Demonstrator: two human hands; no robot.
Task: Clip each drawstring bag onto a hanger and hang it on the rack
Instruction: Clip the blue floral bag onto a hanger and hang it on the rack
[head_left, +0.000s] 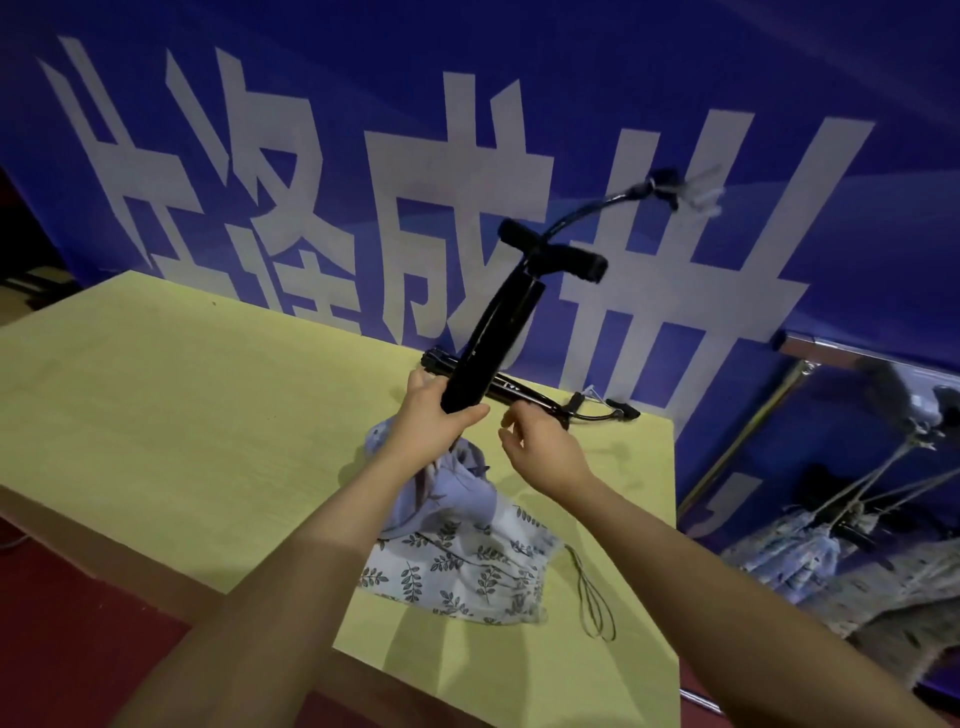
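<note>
**Hands Raised a Hanger Over the Bag**

Left hand (434, 410) gripped the black hanger (485, 343) upright above the leaf-print drawstring bag (467, 561); right hand (540, 447), beside the bag, hung loosely curled and empty. Tilted hanger might swing and slip; bag's loose cord (592, 597) could snag.

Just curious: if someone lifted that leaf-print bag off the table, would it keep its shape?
Probably not. The leaf-print bag lies crumpled and folded on the table, so it likely sags. It looks like thin cloth, probably light. Its loose cord would likely dangle.
</note>
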